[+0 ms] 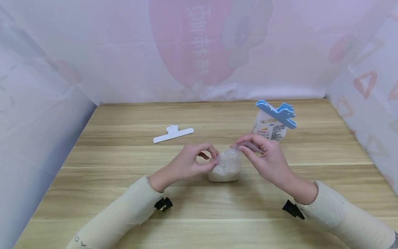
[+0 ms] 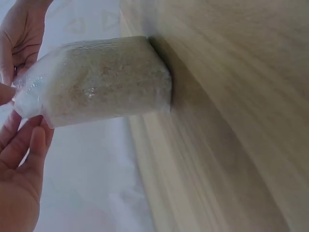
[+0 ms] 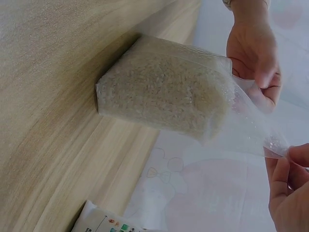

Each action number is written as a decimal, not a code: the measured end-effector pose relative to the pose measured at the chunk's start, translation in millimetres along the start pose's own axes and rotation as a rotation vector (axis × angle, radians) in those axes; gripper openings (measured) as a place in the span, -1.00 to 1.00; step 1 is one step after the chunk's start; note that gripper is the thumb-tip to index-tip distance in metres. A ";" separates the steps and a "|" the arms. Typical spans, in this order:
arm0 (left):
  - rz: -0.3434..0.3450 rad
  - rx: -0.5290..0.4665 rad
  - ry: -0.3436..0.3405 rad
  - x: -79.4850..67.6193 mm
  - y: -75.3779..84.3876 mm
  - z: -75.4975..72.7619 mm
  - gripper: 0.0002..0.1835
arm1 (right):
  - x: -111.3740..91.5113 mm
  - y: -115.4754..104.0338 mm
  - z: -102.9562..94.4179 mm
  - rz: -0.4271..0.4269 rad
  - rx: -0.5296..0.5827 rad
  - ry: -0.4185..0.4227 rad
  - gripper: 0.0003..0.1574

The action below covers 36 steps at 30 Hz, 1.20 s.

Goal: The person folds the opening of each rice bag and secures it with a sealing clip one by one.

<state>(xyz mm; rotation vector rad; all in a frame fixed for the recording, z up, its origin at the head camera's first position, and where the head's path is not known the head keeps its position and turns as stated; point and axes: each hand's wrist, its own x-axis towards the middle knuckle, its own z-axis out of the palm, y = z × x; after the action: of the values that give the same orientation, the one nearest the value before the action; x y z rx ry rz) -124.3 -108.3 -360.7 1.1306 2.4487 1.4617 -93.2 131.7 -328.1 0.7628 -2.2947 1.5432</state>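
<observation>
Rice bag (image 1: 228,167) stands upright on the surface (image 1: 199,221), the left hand (image 1: 190,162) and right hand (image 1: 269,158) each pinching its clear top film (image 3: 243,126). Grain (image 3: 159,87) likely makes it bottom-heavy and yielding, the plastic slick and tearable; best support the filled body from both sides.

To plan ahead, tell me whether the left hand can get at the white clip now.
Probably yes, once the left hand releases the bag it pinches: the white clip lies farther out on the table, with no object between hand and clip.
</observation>
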 end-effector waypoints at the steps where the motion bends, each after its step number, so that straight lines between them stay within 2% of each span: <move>1: -0.006 0.019 0.007 1.9 1.7 0.8 -0.95 | 0.1 0.2 -0.3 -0.008 -0.002 0.001 -0.81; 7: 0.019 0.203 0.127 16.0 13.4 9.1 -0.84 | 0.3 1.5 -1.0 -0.013 -0.016 0.006 -0.78; 10: 0.039 0.244 0.174 20.8 15.3 11.8 -0.86 | 0.8 2.1 -1.1 -0.006 -0.019 0.005 -0.78; 17: 0.090 0.192 0.200 25.6 14.5 14.1 -0.90 | 1.1 1.7 -2.2 0.018 -0.019 0.005 -0.80; 24: 0.112 0.155 0.181 26.2 12.9 18.2 -0.88 | -1.6 1.9 -4.4 0.046 0.007 -0.008 -0.79; 36: 0.173 0.148 0.175 27.3 8.7 18.8 -0.92 | 1.9 -7.8 -17.6 0.120 0.070 -0.174 -0.80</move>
<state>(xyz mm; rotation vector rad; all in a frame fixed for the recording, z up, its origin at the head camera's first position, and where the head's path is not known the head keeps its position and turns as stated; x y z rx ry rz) -131.7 -75.2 -356.1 1.3261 2.6758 1.5052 -91.5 145.0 -314.2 0.8207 -2.4625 1.6773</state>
